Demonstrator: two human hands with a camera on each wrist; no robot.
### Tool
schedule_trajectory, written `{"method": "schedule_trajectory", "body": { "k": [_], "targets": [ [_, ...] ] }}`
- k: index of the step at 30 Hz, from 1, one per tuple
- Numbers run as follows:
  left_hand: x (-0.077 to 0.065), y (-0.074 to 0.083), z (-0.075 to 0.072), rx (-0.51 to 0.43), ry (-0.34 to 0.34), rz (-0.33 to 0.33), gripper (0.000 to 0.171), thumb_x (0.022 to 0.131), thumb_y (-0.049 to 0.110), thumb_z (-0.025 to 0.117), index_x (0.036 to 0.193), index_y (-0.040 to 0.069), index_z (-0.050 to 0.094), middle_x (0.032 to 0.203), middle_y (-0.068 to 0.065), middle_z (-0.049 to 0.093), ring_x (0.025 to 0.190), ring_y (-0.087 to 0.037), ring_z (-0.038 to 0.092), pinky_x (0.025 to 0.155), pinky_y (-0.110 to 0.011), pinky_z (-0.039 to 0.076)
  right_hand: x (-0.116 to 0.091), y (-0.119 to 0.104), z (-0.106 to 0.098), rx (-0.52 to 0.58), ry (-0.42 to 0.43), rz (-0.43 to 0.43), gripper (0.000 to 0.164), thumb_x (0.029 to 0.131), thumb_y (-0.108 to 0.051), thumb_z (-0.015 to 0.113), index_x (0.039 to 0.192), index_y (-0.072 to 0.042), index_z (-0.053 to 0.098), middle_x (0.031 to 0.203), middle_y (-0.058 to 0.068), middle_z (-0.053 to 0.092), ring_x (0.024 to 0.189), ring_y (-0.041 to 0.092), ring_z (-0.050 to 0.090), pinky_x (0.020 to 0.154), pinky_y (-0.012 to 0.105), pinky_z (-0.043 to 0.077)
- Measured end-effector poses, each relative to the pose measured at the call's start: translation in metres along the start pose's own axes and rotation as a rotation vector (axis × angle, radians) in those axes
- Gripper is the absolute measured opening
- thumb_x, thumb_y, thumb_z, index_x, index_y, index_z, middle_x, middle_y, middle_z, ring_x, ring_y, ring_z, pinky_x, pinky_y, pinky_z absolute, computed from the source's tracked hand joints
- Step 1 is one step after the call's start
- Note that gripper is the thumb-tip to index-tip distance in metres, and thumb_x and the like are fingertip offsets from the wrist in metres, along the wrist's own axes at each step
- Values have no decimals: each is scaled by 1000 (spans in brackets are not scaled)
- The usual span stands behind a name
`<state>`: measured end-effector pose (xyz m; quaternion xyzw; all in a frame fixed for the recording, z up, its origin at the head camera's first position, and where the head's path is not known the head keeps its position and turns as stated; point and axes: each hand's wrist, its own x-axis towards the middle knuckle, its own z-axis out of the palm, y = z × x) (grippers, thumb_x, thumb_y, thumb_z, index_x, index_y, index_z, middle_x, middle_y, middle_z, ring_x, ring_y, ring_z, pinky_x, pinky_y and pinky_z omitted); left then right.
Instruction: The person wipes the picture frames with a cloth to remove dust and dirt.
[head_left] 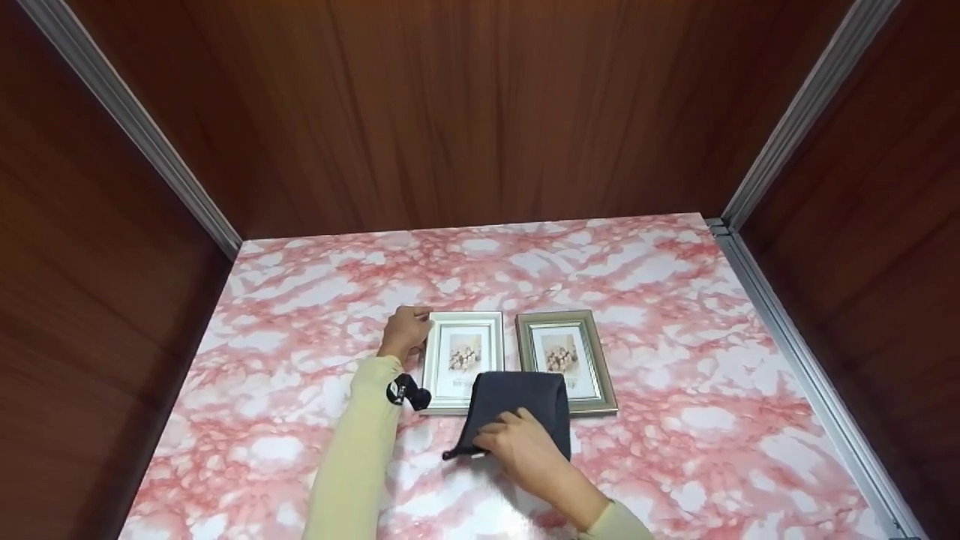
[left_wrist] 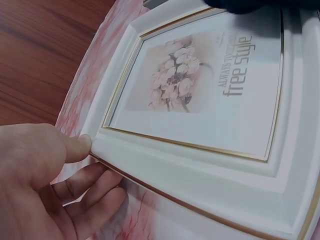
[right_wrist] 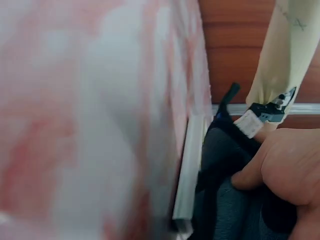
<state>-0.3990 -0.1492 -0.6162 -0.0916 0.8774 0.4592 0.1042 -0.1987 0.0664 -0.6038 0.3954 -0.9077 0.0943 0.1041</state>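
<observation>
My left hand (head_left: 405,330) holds the upper left corner of a white picture frame (head_left: 466,318) with a thin gold inner line. In the left wrist view the thumb (left_wrist: 79,148) lies on the frame's edge and the fingers curl below it. The picture inside shows pale flowers and the words "free style". My right hand (head_left: 525,450) grips a dark grey cloth (head_left: 521,391) with a small loop at one corner. The cloth covers the white frame's lower right part and the lower left of a second, silver-gold picture frame (head_left: 555,317), which lies just to the right.
Both frames lie on a table with a red-and-white marbled top (head_left: 300,435). Brown wood-grain panels (head_left: 480,112) stand at the back and both sides, with grey metal rails (head_left: 810,97) at their corners. A black band with a device (head_left: 409,391) is on the left wrist.
</observation>
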Motion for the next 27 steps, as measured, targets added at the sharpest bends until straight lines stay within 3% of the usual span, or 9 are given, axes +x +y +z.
{"method": "schedule_trajectory", "body": {
  "k": [6,9,12,18,23,27],
  "targets": [
    [1,-2,1,26,38,42,33,83,17,54,116,17,60,109,0,60,65,-17,60,50,-30,47,-28,-1,2,15,77,-115,34,64,-14,70,97,-22,66,105,-6,61,94,18,54,71,34,37],
    [-1,-3,1,59,60,57,33,83,17,54,115,16,60,109,-1,61,71,-15,60,54,-28,47,-44,-6,2,52,75,-143,44,56,-13,71,99,-21,65,106,-5,61,96,19,53,72,35,37],
    [-4,-4,-1,59,69,60,33,82,16,55,115,15,60,109,-2,61,75,-17,59,57,-30,47,-61,-8,3,119,59,-150,44,58,-16,71,101,-22,65,107,-6,60,97,19,53,74,37,37],
    [-4,-4,-4,68,92,80,31,84,18,55,115,17,60,111,0,59,89,-17,57,70,-31,43,-86,1,11,242,-18,-92,35,72,-14,67,105,-24,63,113,-3,58,104,20,51,76,44,40],
    [-1,-7,-4,111,123,93,32,85,20,55,116,19,59,112,0,59,99,-22,55,77,-38,42,-91,5,16,372,-131,-43,38,79,-21,62,116,-25,57,128,2,46,118,26,39,83,51,36],
    [0,-13,-1,137,123,119,34,87,22,52,120,20,56,116,1,57,105,-23,51,80,-40,41,-88,4,8,428,-85,35,36,80,-30,60,115,-22,58,128,1,46,119,25,37,88,52,31]
  ]
}}
